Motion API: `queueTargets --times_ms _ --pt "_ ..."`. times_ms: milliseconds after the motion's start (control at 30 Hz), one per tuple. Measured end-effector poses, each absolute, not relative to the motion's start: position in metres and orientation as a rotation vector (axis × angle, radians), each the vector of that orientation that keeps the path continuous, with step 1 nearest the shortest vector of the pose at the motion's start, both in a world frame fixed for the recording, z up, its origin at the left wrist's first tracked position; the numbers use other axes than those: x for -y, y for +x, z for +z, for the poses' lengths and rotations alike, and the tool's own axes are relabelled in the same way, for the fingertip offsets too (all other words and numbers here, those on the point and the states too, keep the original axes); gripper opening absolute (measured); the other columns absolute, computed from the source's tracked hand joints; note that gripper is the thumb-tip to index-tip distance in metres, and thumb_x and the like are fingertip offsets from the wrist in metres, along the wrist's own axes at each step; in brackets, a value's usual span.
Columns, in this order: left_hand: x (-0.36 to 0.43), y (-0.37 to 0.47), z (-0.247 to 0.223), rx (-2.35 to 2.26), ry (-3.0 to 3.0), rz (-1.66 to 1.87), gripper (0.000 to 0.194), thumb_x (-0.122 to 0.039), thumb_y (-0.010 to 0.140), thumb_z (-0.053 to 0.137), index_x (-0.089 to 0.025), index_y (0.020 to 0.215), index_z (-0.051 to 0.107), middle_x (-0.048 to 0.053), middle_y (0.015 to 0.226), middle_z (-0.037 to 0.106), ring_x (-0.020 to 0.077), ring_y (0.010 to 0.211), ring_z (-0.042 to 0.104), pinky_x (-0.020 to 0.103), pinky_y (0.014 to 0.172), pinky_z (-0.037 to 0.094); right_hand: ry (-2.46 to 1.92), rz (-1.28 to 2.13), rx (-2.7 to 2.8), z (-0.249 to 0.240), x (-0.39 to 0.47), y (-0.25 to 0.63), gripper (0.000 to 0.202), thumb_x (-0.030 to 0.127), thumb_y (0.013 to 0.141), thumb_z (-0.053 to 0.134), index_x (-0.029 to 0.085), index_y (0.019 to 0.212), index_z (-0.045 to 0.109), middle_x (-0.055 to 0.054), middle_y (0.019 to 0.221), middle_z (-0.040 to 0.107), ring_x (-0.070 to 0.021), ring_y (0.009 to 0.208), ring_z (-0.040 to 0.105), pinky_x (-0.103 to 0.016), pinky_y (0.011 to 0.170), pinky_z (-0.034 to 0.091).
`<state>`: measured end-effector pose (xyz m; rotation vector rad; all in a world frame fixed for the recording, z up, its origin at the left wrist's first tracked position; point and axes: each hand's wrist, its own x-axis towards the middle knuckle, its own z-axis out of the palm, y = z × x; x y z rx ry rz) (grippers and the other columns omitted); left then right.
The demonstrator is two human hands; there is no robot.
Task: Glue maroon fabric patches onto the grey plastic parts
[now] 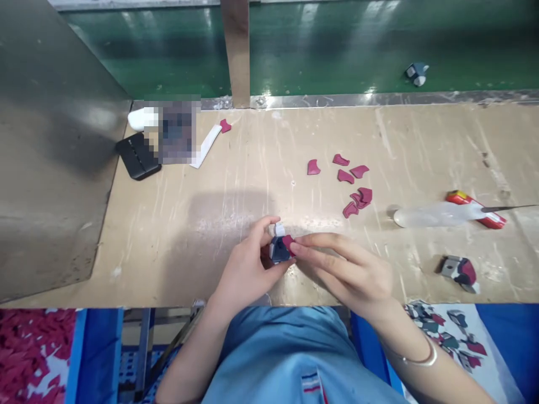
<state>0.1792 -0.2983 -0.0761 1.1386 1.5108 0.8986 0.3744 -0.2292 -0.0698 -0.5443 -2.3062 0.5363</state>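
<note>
My left hand (248, 261) is closed around a small dark blue and white plastic part (279, 249), held just above the front of the bench. The fingertips of my right hand (353, 266) press a dark red curved piece (288, 242) against that part's right side. Both hands meet in front of my body. Beyond them lie several loose dark red pieces (346, 176) on the bench. To the right rests a similar white, dark and red assembled part (461, 272).
A translucent bottle (438, 215) lies by a red and yellow packet (475, 209). A black box (138, 156) and white strip (206, 147) sit left, near a metal wall (54, 151). Blue bins (99, 353) stand below. Another part (417, 73) rests on the green belt (328, 50).
</note>
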Motion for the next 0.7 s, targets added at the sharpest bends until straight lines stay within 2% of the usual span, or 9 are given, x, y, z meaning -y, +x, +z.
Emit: queueTargets --times_ms 133,333,467,600,700 --pt "0.300 0.179 -0.076 -1.495 1.153 0.925 0.059 -0.017 0.083 0.068 -0.025 0.139 0.051 -0.006 0.081 0.066 0.0155 0.068 0.060 0.029 0.068 0.045 -0.579 0.498 2.216 -0.084 0.249 0.365 0.041 0.003 0.096 0.070 0.023 0.131 0.073 -0.007 0.112 0.081 -0.0201 0.098 0.081 -0.032 0.083 0.071" --pt "0.301 0.178 -0.078 -1.504 1.163 0.913 0.060 -0.016 0.081 0.065 -0.027 0.138 0.051 -0.007 0.078 0.063 0.0155 0.067 0.058 0.029 0.069 0.045 -0.606 0.590 2.137 -0.090 0.253 0.360 0.051 0.003 0.095 0.071 0.027 0.140 0.071 -0.006 0.106 0.082 -0.0227 0.094 0.082 -0.036 0.079 0.073" --pt "0.300 0.179 -0.077 -1.489 1.143 0.924 0.059 -0.017 0.081 0.064 -0.027 0.137 0.050 -0.007 0.078 0.062 0.0149 0.067 0.058 0.029 0.068 0.044 -0.590 0.588 2.095 -0.091 0.256 0.359 0.061 0.000 0.091 0.074 0.025 0.147 0.067 -0.008 0.108 0.081 -0.0243 0.098 0.081 -0.037 0.083 0.072" --pt "0.301 0.179 -0.076 -1.504 1.147 0.927 0.060 -0.015 0.080 0.063 -0.028 0.137 0.050 -0.007 0.078 0.062 0.0150 0.067 0.058 0.029 0.069 0.044 -0.586 0.652 2.055 -0.093 0.254 0.355 0.055 0.002 0.092 0.072 0.028 0.141 0.071 -0.006 0.102 0.081 -0.0233 0.091 0.081 -0.037 0.078 0.072" --pt "0.302 0.179 -0.078 -1.522 1.165 0.916 0.061 -0.014 0.079 0.063 -0.028 0.138 0.050 -0.007 0.079 0.064 0.0155 0.067 0.058 0.029 0.070 0.045 -0.617 0.710 2.005 -0.093 0.252 0.351 0.043 0.004 0.093 0.073 0.029 0.128 0.077 -0.004 0.099 0.081 -0.0222 0.088 0.080 -0.038 0.077 0.071"
